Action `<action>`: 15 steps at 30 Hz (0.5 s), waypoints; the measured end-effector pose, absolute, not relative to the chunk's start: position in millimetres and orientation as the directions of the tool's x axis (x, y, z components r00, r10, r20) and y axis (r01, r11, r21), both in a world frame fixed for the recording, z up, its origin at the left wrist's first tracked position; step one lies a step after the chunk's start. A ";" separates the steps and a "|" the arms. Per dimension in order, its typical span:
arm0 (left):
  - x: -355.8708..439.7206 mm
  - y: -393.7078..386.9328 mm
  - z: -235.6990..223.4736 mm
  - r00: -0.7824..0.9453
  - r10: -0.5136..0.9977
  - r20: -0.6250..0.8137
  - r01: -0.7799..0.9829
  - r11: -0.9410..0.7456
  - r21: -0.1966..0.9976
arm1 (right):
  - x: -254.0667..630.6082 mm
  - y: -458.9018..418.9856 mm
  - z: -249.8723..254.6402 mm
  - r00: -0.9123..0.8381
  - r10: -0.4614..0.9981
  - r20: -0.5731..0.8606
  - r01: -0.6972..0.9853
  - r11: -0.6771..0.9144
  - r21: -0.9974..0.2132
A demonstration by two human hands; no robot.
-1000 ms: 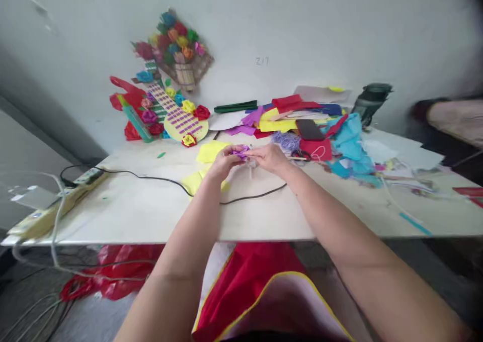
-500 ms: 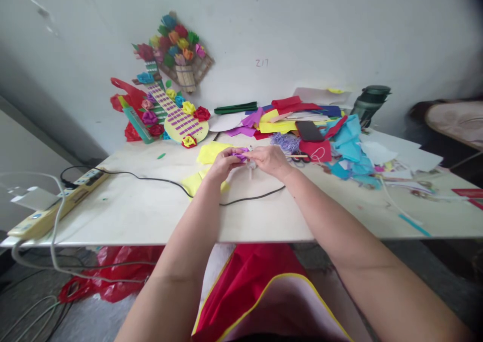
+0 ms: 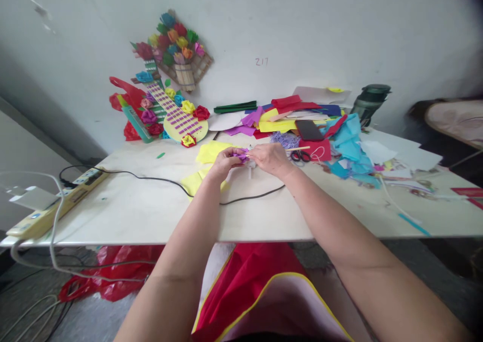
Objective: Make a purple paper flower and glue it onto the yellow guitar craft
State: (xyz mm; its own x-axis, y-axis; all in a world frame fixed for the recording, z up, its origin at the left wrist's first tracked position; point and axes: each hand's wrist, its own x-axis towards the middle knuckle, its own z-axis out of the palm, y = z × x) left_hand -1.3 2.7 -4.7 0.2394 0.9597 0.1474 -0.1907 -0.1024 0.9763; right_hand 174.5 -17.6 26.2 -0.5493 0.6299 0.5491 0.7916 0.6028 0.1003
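Purple paper (image 3: 242, 156), apparently being shaped
Left hand (image 3: 225, 164) grips it over the worktop (image 3: 264, 221), nearer the back edge; right hand (image 3: 270, 158) seemingly pinches a thin stick (image 3: 302, 148) beside it; the next move likely calls for light fingers.

The lone head view looks forward and down from above the near edge of the table (image 3: 151, 216).

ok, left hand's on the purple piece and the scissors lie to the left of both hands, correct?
Wrong side: the head view shows the scissors to the right of both left hand and right hand. Left hand on the purple piece is correct.
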 end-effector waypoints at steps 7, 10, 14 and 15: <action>-1.1 5.5 -5.5 0.095 0.949 0.301 -0.188 -0.280 0.941 | 183.7 -12.9 26.8 -0.517 0.633 0.576 0.812 0.575 0.097; -3.1 11.4 -8.4 0.005 0.925 0.381 -0.172 -0.374 0.911 | 189.9 -9.5 26.7 -0.453 0.672 0.586 0.845 0.532 0.043; -5.1 18.5 -11.4 -0.055 0.898 0.436 -0.192 -0.438 0.878 | 193.7 -4.5 25.5 -0.297 0.726 0.620 0.881 0.458 -0.115; -5.0 18.9 -11.3 -0.061 0.892 0.449 -0.193 -0.451 0.871 | 193.5 -3.4 25.2 -0.250 0.742 0.622 0.880 0.442 -0.173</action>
State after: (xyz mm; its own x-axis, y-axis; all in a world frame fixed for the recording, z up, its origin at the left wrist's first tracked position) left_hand -5.0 18.9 -11.3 -0.0605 0.8917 0.4485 -0.1931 -0.4513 0.8712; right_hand 193.5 -3.4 25.2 -0.2503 0.7417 0.6222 0.8801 0.4422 -0.1731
